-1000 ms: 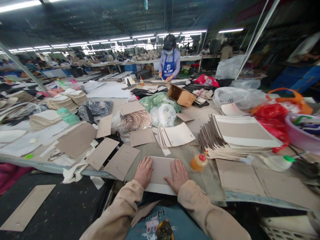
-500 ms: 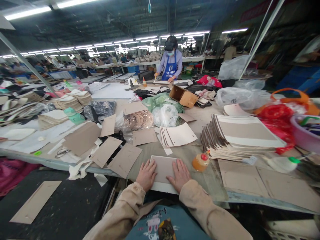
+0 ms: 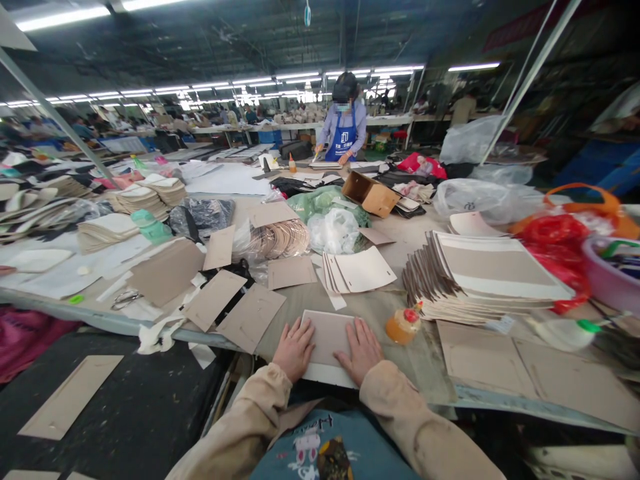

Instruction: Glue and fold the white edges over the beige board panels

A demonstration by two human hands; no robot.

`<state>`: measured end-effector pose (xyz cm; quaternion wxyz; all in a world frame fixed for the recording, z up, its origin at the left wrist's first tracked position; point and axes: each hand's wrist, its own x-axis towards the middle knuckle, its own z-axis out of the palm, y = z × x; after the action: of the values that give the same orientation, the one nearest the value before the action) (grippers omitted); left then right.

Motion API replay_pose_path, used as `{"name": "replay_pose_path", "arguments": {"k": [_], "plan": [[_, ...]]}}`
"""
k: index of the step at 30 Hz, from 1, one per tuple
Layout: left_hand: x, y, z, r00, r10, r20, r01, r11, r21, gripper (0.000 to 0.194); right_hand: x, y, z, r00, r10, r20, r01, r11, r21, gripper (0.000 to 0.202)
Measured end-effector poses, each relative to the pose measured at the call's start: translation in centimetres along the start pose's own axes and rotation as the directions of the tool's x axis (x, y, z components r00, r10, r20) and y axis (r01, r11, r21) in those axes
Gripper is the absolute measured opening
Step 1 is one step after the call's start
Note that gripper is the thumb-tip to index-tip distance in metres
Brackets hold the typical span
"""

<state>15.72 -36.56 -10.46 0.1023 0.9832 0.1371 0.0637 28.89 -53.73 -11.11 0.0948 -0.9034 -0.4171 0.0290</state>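
Note:
A taupe panel with a white strip along its near edge [image 3: 327, 340] lies flat at the table's front edge, before my body. My left hand [image 3: 294, 348] rests on its left side, fingers spread. On the right side of the same panel lies my right hand [image 3: 361, 351], also flat with fingers apart. A squat bottle of amber liquid with a red top [image 3: 403, 323] stands just right of my right hand. Beyond the panel are fanned white pieces [image 3: 360, 269], and loose taupe panels [image 3: 251, 316] lie to the left.
A tall stack of panels [image 3: 500, 263] sits at the right, near a red plastic bag [image 3: 555, 247] and a purple basin [image 3: 610, 267]. A green bag and an open brown box [image 3: 370, 193] lie farther back. Across the table stands a person in a blue apron [image 3: 344, 137].
Both hands stay flat on the panel. The view has shifted slightly, so the background sits a little farther right.

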Motion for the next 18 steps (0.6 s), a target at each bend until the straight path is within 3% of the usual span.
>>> {"name": "replay_pose_path", "arguments": {"k": [7,18], "plan": [[0.0,-0.3,0.5,0.999,0.027,-0.044,-0.027,1.000,0.000,0.041,0.2,0.6,0.7,1.000,-0.030,-0.001,0.030,0.999,0.011,0.076],[-0.1,-0.3,0.6,0.996,0.041,-0.085,-0.039,0.999,0.020,0.041,0.1,1.2,1.9,0.990,-0.086,-0.112,0.087,0.996,0.001,0.075]]}}
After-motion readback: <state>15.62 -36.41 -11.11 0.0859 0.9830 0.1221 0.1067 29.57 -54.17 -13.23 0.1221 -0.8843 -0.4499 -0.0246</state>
